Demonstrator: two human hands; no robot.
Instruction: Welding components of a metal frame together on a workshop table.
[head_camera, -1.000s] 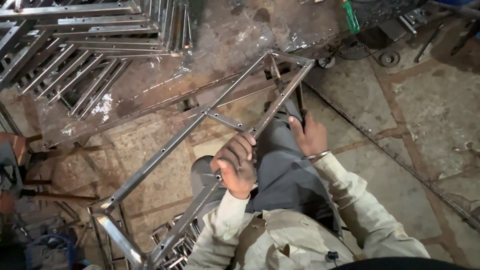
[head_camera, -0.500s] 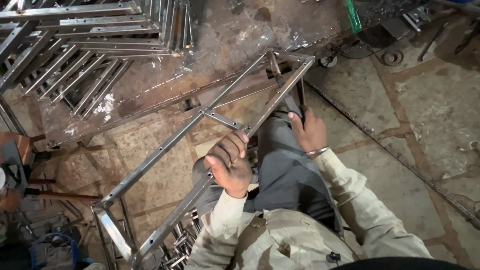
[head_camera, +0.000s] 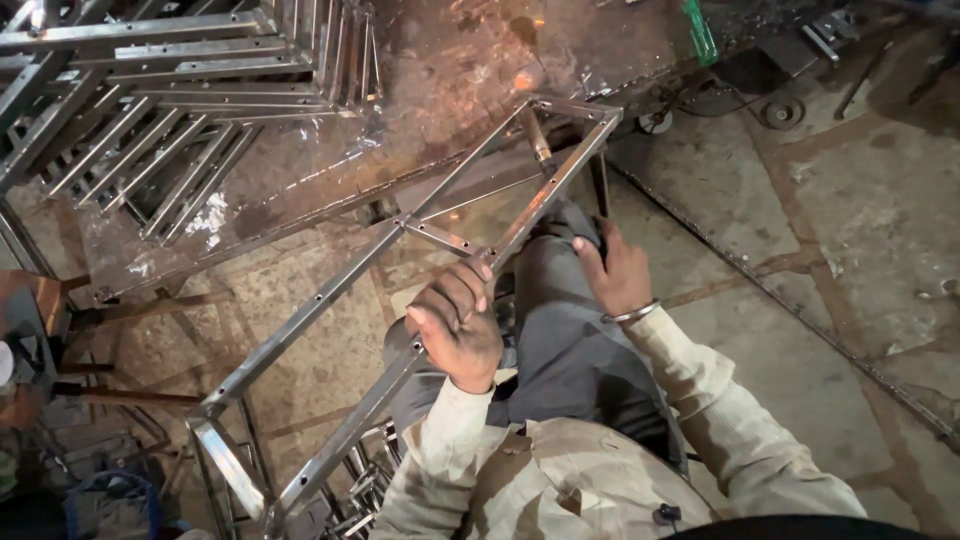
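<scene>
A long rectangular steel frame (head_camera: 330, 288) of drilled flat bars slants from lower left to upper middle, across my lap. My left hand (head_camera: 455, 325) is shut around its near rail, just below a short cross brace (head_camera: 440, 237). My right hand (head_camera: 615, 272) lies on my grey-trousered knee, fingers curled round a dark thin bar (head_camera: 599, 195) that hangs down from the frame's far end. A metal bangle is on that wrist. The frame's far corner (head_camera: 610, 115) rests against the edge of a scorched steel sheet.
Several similar steel frames (head_camera: 200, 130) are stacked at the upper left on the scorched sheet (head_camera: 440, 90). A green object (head_camera: 700, 30) and a small round disc (head_camera: 783, 112) lie at the upper right. More metal parts (head_camera: 360, 490) sit by my legs. Stone floor (head_camera: 850, 250) spreads right.
My left hand has turned a little on the near rail, so its fingers now show. The frame and my right hand have barely moved.
</scene>
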